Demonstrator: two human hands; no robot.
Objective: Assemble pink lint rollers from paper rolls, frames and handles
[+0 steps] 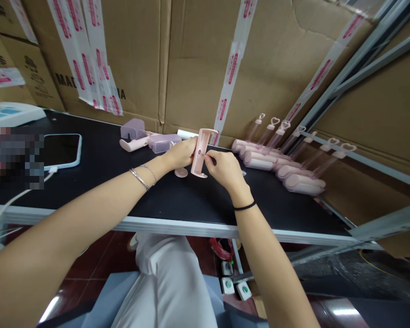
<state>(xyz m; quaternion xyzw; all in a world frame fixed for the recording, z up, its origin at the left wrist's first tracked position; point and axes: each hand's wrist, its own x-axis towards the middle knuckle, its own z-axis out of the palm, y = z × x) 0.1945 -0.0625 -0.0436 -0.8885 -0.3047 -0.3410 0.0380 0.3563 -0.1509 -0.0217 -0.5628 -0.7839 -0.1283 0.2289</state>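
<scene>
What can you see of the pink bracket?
The pink bracket looks like plastic: a long strip with a projecting lip at each end and a hole near the middle. It's held slightly tilted over the table. The left hand grips its left side; the right hand is by the hole, contact unclear.

A cardboard wall [194, 59] bars the far side of the tabletop [187, 200]. Purple pieces [164, 143] stand just beside the left hand [181, 154]; pink cylinders [259, 161] with raised heart-topped sticks [282, 127] crowd the right. Open lanes lie along the near edge [191, 226] and between phone [63, 148] and purple pieces.
</scene>
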